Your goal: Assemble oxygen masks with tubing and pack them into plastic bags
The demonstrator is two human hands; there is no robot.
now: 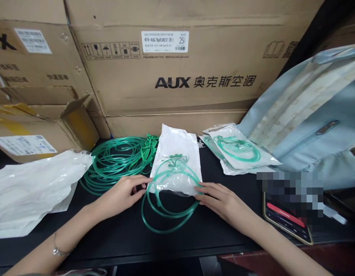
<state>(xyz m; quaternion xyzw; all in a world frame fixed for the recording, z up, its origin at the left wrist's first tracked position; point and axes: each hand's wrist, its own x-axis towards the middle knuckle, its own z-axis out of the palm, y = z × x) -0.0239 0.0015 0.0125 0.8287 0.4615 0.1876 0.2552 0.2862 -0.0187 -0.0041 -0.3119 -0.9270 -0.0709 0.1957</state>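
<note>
A white-backed pouch with a clear front (180, 142) lies upright before me. A coil of green plastic tubing (168, 230) is partly inside it, its loops hanging out of the near, open end. A small fitting and green strap show through the clear film. My left hand (128, 191) has its thumb and forefinger closed at the pouch's left edge, beside the tubing. At the lower right corner, my right hand (220, 199) pinches the pouch edge and touches the loops. Left of the pouch lies a heap of coiled green tubing (114, 157) with green straps.
Filled pouches (237, 147) are stacked at right, by a pale blue fabric bag (306, 115). White pouches (30, 188) lie at left, below a small carton (30, 134). A large cardboard box (177, 96) stands behind. A phone (286, 220) rests near the right front edge.
</note>
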